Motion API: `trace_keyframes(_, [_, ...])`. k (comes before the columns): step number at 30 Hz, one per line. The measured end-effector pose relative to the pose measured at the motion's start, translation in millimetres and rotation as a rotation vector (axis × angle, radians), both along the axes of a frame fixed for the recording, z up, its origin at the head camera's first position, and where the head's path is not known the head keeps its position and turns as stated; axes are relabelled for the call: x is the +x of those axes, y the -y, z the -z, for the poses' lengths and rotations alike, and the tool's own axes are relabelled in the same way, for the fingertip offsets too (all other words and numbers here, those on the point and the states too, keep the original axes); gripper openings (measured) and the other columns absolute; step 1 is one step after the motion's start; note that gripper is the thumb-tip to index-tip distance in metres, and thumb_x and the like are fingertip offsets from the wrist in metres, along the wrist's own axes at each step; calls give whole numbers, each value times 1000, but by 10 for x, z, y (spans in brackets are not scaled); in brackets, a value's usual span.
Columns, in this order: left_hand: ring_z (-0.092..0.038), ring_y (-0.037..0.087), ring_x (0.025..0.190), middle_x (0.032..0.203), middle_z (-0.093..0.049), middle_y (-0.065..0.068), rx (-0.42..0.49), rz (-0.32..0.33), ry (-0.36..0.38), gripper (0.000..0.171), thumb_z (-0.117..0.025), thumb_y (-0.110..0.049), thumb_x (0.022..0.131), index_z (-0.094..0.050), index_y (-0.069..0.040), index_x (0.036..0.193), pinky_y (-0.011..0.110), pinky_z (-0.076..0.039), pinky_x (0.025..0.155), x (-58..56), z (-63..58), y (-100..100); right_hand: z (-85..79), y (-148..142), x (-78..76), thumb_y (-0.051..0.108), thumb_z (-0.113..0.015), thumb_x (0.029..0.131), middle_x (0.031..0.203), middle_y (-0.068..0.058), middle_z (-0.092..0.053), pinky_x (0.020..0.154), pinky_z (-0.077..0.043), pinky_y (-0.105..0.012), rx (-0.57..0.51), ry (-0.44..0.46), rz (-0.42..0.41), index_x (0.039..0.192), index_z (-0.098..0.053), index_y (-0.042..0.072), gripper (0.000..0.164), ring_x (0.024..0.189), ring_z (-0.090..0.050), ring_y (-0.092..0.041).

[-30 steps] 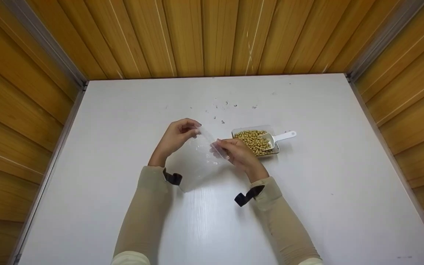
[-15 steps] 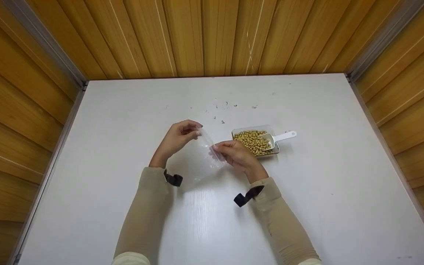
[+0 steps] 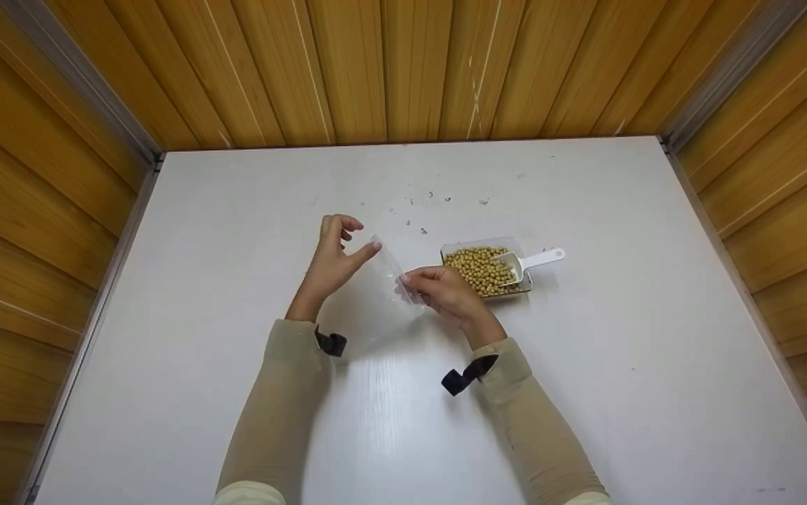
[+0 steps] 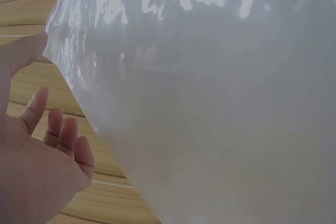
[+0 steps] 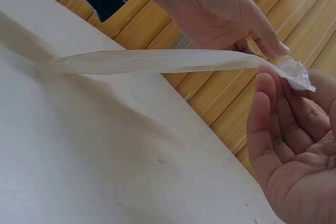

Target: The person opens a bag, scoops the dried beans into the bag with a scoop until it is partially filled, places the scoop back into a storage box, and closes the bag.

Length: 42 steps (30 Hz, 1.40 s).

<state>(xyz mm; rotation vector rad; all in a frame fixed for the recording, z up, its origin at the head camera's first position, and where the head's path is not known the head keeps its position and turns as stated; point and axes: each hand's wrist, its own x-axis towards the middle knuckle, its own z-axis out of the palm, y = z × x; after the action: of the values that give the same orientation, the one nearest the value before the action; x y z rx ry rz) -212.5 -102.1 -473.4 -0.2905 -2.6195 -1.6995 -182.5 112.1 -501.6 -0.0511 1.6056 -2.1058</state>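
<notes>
A clear plastic bag [image 3: 378, 298] hangs between both hands, and it fills much of the left wrist view. My right hand [image 3: 451, 293] pinches the bag's upper edge between thumb and fingers; the right wrist view shows this grip from the side. Spread apart, the fingers of my left hand [image 3: 333, 263] stand off the bag, while its thumb touches the bag's top corner. Edge-on in the right wrist view, the bag [image 5: 157, 61] looks thin and flat. Just beyond the right hand is a clear container [image 3: 473, 247] of yellowish beans [image 3: 477, 270].
A white scoop [image 3: 542, 259] lies in the beans, its handle sticking out over the container's right side. Small dark marks [image 3: 424, 231] dot the white table [image 3: 235, 210] farther back. Wood-patterned walls [image 3: 410, 70] enclose the table at the back and sides.
My left hand's fingers have come away from the bag's edge and spread upward, leaving the thumb against it. The right hand keeps its pinch and has shifted slightly left.
</notes>
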Motion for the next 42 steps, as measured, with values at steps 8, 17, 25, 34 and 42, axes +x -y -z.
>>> trace_keyframes(8, [-38, 14, 62, 67, -44, -1, -66, 13, 13, 37, -72, -42, 83, -53, -11, 75, 25, -31, 56, 58, -39, -72, -14, 18, 4, 6, -59, 93, 81, 2, -70, 66, -48, -18, 46, -16, 6, 80, -74, 15, 22, 73, -62, -8])
trace_keyframes(17, [-30, 11, 51, 53, -37, -5, -176, 39, 54, 54, -69, -54, 81, -43, -16, 53, 25, -24, 49, 82, -57, -121, 5, 26, 8, 6, -61, 91, 84, 0, -71, 70, -50, -21, 32, -55, -12, 82, -74, 14, 19, 77, -64, -11])
trace_keyframes(25, [-35, 11, 50, 54, -47, -4, -77, 126, 106, 41, -69, -43, 85, -60, -12, 61, 25, -30, 49, 73, -30, -101, 12, 25, 3, 3, -58, 91, 83, 1, -70, 68, -48, -19, 35, -81, 0, 84, -75, 12, 20, 77, -61, -10])
trace_keyframes(34, [-43, 11, 53, 58, -52, -4, -63, 170, 137, 32, -66, -30, 89, -70, 1, 80, 24, -34, 51, 74, -32, -77, 13, 35, 6, 4, -60, 91, 82, 2, -69, 69, -49, -19, 45, -71, 25, 84, -74, 12, 18, 76, -61, -9])
trace_keyframes(42, [-44, 9, 46, 60, -55, -1, -33, 206, 189, 26, -64, -25, 90, -72, -1, 85, 22, -39, 46, 45, -29, -63, 10, 45, 5, 4, -61, 90, 82, 1, -69, 69, -50, -19, 83, -53, 54, 82, -73, 13, 17, 75, -61, -9])
